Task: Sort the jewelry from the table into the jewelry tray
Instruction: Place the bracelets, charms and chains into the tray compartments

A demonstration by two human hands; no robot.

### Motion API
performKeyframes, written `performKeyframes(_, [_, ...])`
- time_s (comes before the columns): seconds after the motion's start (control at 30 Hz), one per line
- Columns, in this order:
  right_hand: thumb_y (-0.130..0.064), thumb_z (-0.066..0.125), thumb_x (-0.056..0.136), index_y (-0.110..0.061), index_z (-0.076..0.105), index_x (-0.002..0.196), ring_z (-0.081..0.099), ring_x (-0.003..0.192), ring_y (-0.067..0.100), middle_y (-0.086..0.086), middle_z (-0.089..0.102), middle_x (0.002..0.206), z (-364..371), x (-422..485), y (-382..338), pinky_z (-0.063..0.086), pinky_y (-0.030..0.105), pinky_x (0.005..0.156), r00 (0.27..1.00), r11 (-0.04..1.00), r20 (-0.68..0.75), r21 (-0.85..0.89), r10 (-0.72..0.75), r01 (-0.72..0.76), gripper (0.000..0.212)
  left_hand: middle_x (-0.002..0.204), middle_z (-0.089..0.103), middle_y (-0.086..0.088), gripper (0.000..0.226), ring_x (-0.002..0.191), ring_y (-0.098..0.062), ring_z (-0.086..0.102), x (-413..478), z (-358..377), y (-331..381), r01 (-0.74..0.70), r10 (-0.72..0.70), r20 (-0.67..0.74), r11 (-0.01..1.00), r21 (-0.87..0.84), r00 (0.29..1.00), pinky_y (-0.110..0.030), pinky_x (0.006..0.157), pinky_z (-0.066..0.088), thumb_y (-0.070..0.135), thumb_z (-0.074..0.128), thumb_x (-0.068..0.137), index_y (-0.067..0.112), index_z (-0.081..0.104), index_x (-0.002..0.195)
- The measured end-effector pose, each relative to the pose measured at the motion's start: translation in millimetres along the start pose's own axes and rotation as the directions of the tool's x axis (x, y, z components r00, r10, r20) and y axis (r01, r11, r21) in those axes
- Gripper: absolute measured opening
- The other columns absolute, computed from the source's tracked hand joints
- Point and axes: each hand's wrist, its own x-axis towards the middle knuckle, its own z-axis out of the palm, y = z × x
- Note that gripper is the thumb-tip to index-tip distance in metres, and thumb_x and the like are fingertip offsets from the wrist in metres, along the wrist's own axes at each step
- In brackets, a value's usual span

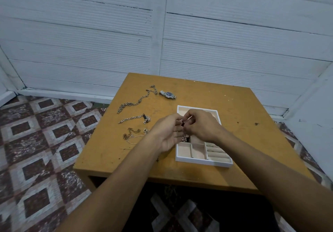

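looks like a room in a home: patterned maroon-and-grey tile floor (pixel 41 141), white painted plank wall (pixel 90 42) with a baseboard (pixel 63 95), small worn yellow-brown counter (pixel 243 105) near the wall, personal jewelry chains (pixel 134 102) and a wristwatch (pixel 167 94) lying loose on it.

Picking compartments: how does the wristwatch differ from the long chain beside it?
The wristwatch is compact, with a blue dial on a metal band; the long chain is thin links only. The wristwatch lies as a short strip; the long chain snakes far leftward. Both look silvery and lie on the table, outside the tray.
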Motion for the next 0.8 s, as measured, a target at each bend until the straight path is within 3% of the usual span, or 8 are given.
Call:
performKeyframes(0.13, [-0.012,0.063,0.083,-0.018,0.064,0.091,0.059,0.068,0.005,-0.004,0.068,0.079,-2,-2,4,0.042,0.018,0.057,1.0,0.999,0.001,0.032,0.009,-0.009,0.01,0.091,0.054,-0.013,0.013,0.071,-0.023,0.058,-8,3,1,-0.066,0.067,-0.038,0.997,0.031,0.997,-0.031,0.068,0.045,0.016,0.05,0.092,0.006,0.056,0.09])
performKeyframes(0.23, [-0.015,0.065,0.084,-0.017,0.066,0.093,0.057,0.069,0.007,-0.001,0.068,0.083,-2,-2,6,0.042,0.019,0.058,1.0,1.0,-0.008,0.025,0.011,-0.01,0.01,0.096,0.062,-0.01,0.011,0.082,-0.023,0.064,-15,-2,-2,-0.177,0.193,-0.118,0.975,0.132,0.974,-0.04,0.088,0.051,0.017,0.051,0.094,0.012,0.059,0.088])
performKeyframes(0.33, [-0.017,0.065,0.083,-0.019,0.066,0.093,0.057,0.071,0.006,-0.003,0.069,0.087,2,-1,4,0.039,0.011,0.054,1.0,1.0,0.014,0.011,0.002,-0.002,0.01,0.106,0.064,0.0,0.014,0.094,-0.016,0.063,-17,-21,-8,-0.272,0.402,-0.215,0.847,0.457,0.89,-0.038,0.085,0.053,0.024,0.053,0.094,0.022,0.061,0.105])
performKeyframes(0.43, [-0.023,0.067,0.083,-0.02,0.066,0.093,0.058,0.077,0.009,-0.003,0.066,0.091,9,3,-4,0.041,0.015,0.059,0.999,0.998,0.031,-0.039,-0.043,0.044,0.01,0.109,0.062,0.008,0.024,0.095,-0.006,0.059,-20,-50,-10,-0.311,0.582,-0.245,0.69,0.654,0.775,-0.021,0.073,0.046,0.023,0.054,0.092,0.024,0.06,0.115])
performKeyframes(0.53, [-0.03,0.067,0.083,-0.02,0.066,0.098,0.058,0.087,0.013,-0.004,0.063,0.1,22,14,-16,0.045,0.025,0.071,0.994,0.991,0.045,-0.09,-0.097,0.101,0.018,0.112,0.062,0.008,0.025,0.106,-0.008,0.056,-26,-83,-11,-0.281,0.674,-0.239,0.566,0.775,0.699,-0.02,0.083,0.041,0.02,0.054,0.092,0.021,0.061,0.116])
performKeyframes(0.67, [-0.028,0.067,0.083,-0.02,0.067,0.104,0.059,0.099,0.017,-0.002,0.064,0.109,50,39,-39,0.05,0.032,0.083,0.981,0.972,0.094,-0.152,-0.168,0.181,0.022,0.124,0.059,0.005,0.028,0.112,-0.012,0.052,-36,-126,-14,-0.144,0.719,-0.257,0.445,0.884,0.646,-0.033,0.094,0.044,0.022,0.052,0.094,0.021,0.059,0.122])
performKeyframes(0.8, [-0.026,0.064,0.087,-0.019,0.065,0.111,0.056,0.108,0.023,0.003,0.063,0.116,83,66,-70,0.048,0.036,0.09,0.946,0.918,0.163,-0.245,-0.279,0.312,0.025,0.13,0.056,0.002,0.036,0.12,-0.014,0.046,-41,-156,-18,-0.017,0.706,-0.218,0.31,0.951,0.673,-0.037,0.102,0.037,0.027,0.051,0.094,0.022,0.054,0.13])
